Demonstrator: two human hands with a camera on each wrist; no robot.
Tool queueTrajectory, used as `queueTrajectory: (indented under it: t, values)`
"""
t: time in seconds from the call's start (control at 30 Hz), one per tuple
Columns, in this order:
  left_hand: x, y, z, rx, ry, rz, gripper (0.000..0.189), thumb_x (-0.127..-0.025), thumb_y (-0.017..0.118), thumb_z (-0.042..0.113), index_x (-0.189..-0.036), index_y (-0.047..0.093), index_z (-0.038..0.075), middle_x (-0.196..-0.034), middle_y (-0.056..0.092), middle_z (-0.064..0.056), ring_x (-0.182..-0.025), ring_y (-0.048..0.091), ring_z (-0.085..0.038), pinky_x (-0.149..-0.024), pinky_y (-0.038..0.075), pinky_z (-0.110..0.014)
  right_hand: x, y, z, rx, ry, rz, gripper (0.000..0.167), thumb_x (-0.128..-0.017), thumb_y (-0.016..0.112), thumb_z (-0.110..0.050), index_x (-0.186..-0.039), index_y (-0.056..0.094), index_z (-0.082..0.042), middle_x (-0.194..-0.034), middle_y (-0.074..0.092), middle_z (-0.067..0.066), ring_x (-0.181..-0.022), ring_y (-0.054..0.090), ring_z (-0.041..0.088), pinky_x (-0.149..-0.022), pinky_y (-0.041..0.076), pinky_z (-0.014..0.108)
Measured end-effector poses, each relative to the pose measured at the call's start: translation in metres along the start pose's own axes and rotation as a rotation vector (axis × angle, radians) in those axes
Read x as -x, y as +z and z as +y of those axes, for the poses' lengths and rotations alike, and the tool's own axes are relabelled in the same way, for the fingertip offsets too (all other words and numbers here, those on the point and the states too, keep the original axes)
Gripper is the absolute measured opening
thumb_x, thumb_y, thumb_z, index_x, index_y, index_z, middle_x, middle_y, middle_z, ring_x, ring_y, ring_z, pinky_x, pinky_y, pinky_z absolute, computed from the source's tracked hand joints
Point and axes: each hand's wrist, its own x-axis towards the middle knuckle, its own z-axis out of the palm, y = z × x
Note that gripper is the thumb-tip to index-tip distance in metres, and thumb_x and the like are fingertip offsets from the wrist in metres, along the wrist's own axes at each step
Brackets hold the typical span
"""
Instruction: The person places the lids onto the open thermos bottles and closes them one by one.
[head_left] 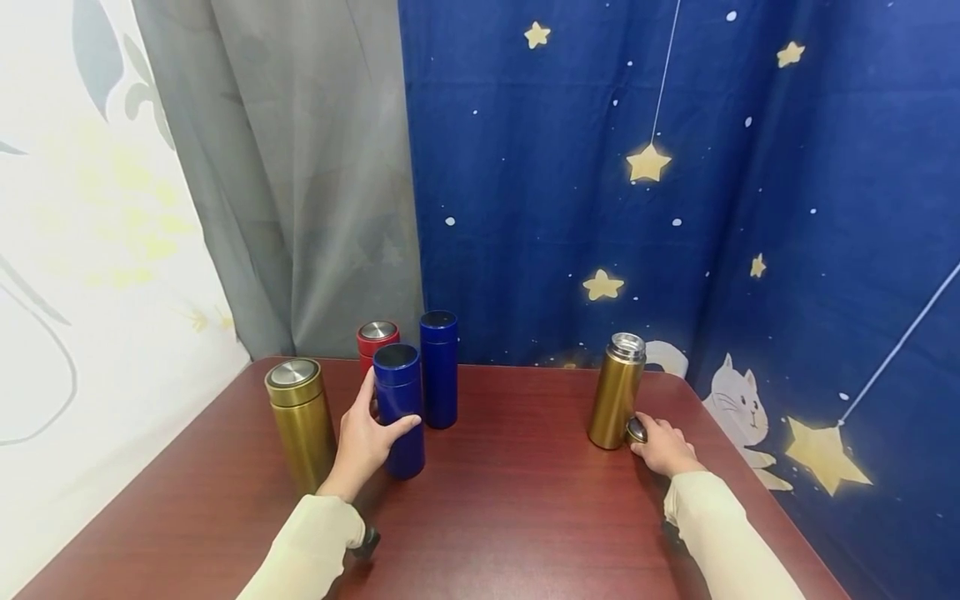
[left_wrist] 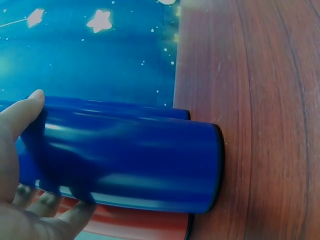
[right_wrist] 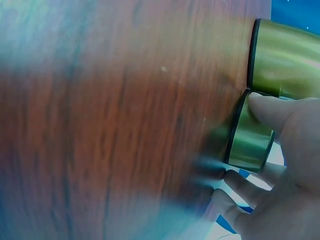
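Note:
In the head view my left hand (head_left: 366, 442) grips a tall blue thermos flask (head_left: 403, 450) with its cap on, thumb on one side and fingers on the other. A second blue flask (head_left: 440, 375) and a red flask (head_left: 375, 337) stand just behind it. On the right, a slim gold flask (head_left: 617, 400) stands upright without its lid, its steel mouth showing. Close beside its base, my right hand (head_left: 666, 447) holds the gold lid (right_wrist: 252, 135). The right wrist view has the lid standing on the table against that flask, the thumb on its side.
A wider gold flask (head_left: 303, 429) with a steel-topped cap stands left of my left hand. The reddish-brown table (head_left: 517, 500) reaches back to a grey curtain (head_left: 330, 167) and a blue star-patterned curtain (head_left: 540, 167), which also runs along the right.

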Motion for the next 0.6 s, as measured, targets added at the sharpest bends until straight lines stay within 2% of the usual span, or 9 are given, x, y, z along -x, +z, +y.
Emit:
queueTrajectory:
  t: [0.17,0.33,0.5,0.6]
  values:
    - [0.0,0.002,0.002,-0.05,-0.007,0.047,0.108,-0.072,0.088,0.035,-0.156,0.022,0.021,-0.13,0.053,-0.018,-0.111,0.057,-0.036,-0.093,0.047,-0.053,0.001,-0.002,-0.001,-0.001,-0.011,0.009,0.061,-0.09,0.065,-0.02,-0.142,0.04,-0.001,-0.132,0.043,0.035,-0.112,0.044,0.055,-0.083,0.039,0.07]
    - [0.002,0.006,0.007,-0.059,-0.008,0.088,0.106,-0.071,0.088,0.03,-0.155,0.024,0.024,-0.118,0.051,-0.015,-0.105,0.054,-0.033,-0.089,0.048,-0.052,0.001,-0.003,-0.001,0.005,-0.017,0.02,0.06,-0.089,0.066,-0.019,-0.141,0.042,-0.001,-0.13,0.045,0.035,-0.111,0.045,0.054,-0.082,0.04,0.07]
    - [0.004,0.011,0.011,-0.032,-0.029,0.141,0.108,-0.071,0.089,0.027,-0.155,0.022,0.027,-0.122,0.052,-0.015,-0.107,0.053,-0.033,-0.089,0.046,-0.054,0.001,-0.003,0.0,0.011,-0.019,0.018,0.06,-0.089,0.067,-0.019,-0.14,0.042,0.0,-0.127,0.046,0.035,-0.11,0.045,0.054,-0.082,0.041,0.069]
    - [0.008,0.015,0.012,-0.047,-0.036,0.213,0.109,-0.069,0.09,0.027,-0.155,0.023,0.027,-0.125,0.051,-0.013,-0.111,0.051,-0.031,-0.091,0.044,-0.054,-0.001,-0.004,0.0,0.007,-0.025,0.013,0.06,-0.089,0.067,-0.02,-0.14,0.042,0.001,-0.126,0.047,0.035,-0.111,0.045,0.054,-0.082,0.041,0.069]
